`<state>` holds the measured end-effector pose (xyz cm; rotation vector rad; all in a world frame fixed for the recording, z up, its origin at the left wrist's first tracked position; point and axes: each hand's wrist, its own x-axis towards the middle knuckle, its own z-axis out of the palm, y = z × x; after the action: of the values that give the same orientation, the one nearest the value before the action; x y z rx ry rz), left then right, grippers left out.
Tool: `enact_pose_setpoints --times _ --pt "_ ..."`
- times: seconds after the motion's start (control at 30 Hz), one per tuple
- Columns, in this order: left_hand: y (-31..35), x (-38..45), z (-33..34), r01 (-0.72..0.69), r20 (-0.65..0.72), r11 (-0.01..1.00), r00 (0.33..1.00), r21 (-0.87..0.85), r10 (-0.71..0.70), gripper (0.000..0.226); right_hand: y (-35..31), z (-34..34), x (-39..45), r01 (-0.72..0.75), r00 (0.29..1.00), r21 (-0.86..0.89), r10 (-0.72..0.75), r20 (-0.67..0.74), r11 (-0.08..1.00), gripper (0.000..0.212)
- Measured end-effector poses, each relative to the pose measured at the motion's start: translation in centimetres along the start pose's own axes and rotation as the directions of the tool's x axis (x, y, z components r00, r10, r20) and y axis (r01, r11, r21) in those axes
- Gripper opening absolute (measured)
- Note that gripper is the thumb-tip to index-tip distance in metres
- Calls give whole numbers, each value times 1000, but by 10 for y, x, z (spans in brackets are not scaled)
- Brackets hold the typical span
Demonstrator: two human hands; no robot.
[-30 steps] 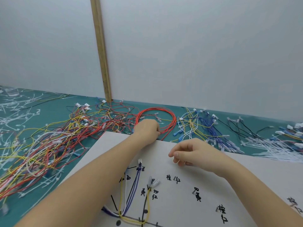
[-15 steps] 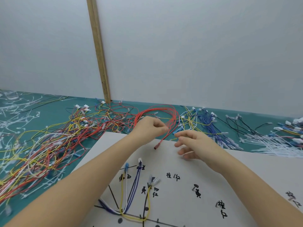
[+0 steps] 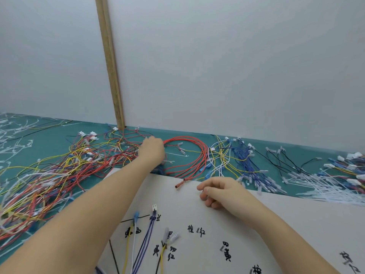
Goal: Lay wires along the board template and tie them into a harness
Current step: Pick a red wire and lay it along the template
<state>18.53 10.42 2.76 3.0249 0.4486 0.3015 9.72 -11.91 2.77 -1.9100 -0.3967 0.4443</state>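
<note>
Wires everywhere across green surface [image 3: 51, 133], along its far edge below pale wall. Left hand [image 3: 153, 152] stretched out past far edge of white board template [image 3: 296, 218], knuckles toward camera, resting at left end of red wire coil [image 3: 189, 155]; fingers hidden behind hand, so cannot tell whether pinching wire or spread. Right hand [image 3: 219, 191] lying on board template near its far edge, fingers [image 3: 205, 188] loosely curled, holding nothing. Red terminal end [image 3: 178, 184] of one coil wire lying on board edge just left of right hand, apart from fingertips. Tangled pile of red, yellow and white wires [image 3: 55, 175] toward left edge of surface. Blue and yellow wires [image 3: 243, 161] just right of red coil, black wires [image 3: 284, 163] further right, white cable ties [image 3: 325, 186] near right edge. Already laid on template, at near edge: yellow, white and purple wires [image 3: 142, 244] with connectors, beside handwritten black labels [image 3: 195, 230]. Wooden strip [image 3: 110, 62] standing upright against wall.
</note>
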Motion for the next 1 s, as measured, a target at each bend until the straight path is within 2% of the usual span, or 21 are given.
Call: enact_pose_setpoints --times 0.1,0.23,0.27,0.33,0.4,0.43,0.47,0.53,0.57,0.63,0.8,0.9,0.93,0.97,1.0 --pt "-6 6 3 45 62 999 997 20 -46 15 3 -1 5 -21 1000 25 21 -2 999 24" --pt "-11 12 0 38 22 999 999 -8 -38 6 5 -1 12 -49 999 73 50 -13 996 27" --pt "-13 14 -1 46 11 998 999 -33 -46 14 5 -1 12 -56 998 92 58 -18 994 27" --pt "-16 20 -5 75 9 989 997 -130 -75 27 6 -1 13 -66 997 118 69 -27 991 27" --pt "-20 26 -8 102 -9 940 994 -326 -111 32 6 -1 13 -69 997 122 74 -36 990 28" --pt "-20 29 -10 121 -7 877 990 -464 -140 31 6 0 13 -69 996 118 74 -40 991 28" --pt "-19 30 -12 148 12 765 984 -627 -180 26 5 1 13 -68 996 116 73 -43 991 28" --pt "-15 30 -20 199 107 411 966 -890 -237 16 5 1 13 -68 996 117 74 -48 991 27" --pt "-14 29 -26 206 146 256 961 -945 -233 22 4 1 13 -69 996 118 75 -51 991 27" --pt "-13 27 -35 179 162 75 968 -981 -193 28 3 1 12 -70 996 120 77 -55 990 27" --pt "-7 15 -66 -11 16 -207 991 -978 -130 27 2 2 11 -70 995 114 78 -70 991 28" --pt "-8 13 -84 -72 -30 -346 992 -935 -124 27 2 2 11 -70 994 109 78 -71 992 27" --pt "-8 13 -87 -75 -31 -366 992 -927 -126 27 2 2 11 -69 995 107 77 -70 992 27" --pt "-7 12 -89 -62 -24 -327 993 -943 -118 25 3 2 11 -68 995 107 75 -69 992 27" --pt "-7 11 -89 -20 -2 -183 996 -983 -94 24 3 2 11 -67 995 109 74 -69 992 27"
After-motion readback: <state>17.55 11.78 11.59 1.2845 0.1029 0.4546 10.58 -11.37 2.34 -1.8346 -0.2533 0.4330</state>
